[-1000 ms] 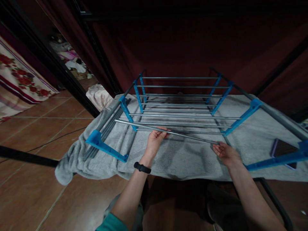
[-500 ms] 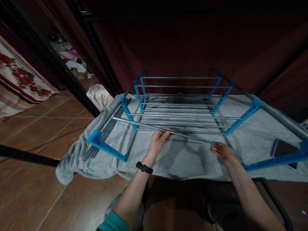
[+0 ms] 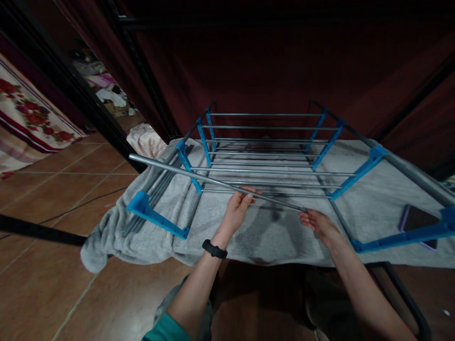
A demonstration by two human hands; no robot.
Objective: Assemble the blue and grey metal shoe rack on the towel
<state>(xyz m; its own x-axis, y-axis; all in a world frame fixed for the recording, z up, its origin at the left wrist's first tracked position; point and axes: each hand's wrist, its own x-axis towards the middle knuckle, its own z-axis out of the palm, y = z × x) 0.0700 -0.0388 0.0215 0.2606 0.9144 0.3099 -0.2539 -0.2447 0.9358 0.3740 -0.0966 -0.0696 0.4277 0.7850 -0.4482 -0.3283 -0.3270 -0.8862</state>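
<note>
A thin grey metal rod (image 3: 209,180) slants across the near part of a rack frame (image 3: 270,172) made of grey tubes and blue plastic brackets. My left hand (image 3: 239,208) pinches the rod around its middle, a black band on the wrist. The right end of the rod is gripped in the fingertips of my right hand (image 3: 318,223). Its left end sticks out above the frame's left side tube, past the blue bracket (image 3: 186,166). Nearer to me, another blue bracket (image 3: 156,219) on the left has no rod in it.
Several loose rods (image 3: 156,194) lie on the grey blanket (image 3: 263,237) at the left. A phone (image 3: 419,220) rests at the right, partly behind a blue bracket. Black bed posts (image 3: 88,109) and a dark red curtain (image 3: 256,71) stand around the bed.
The rod has shifted left and its left end has risen, now reaching past the frame's side tube. My right hand has moved left with it; my left hand stays nearly in place.
</note>
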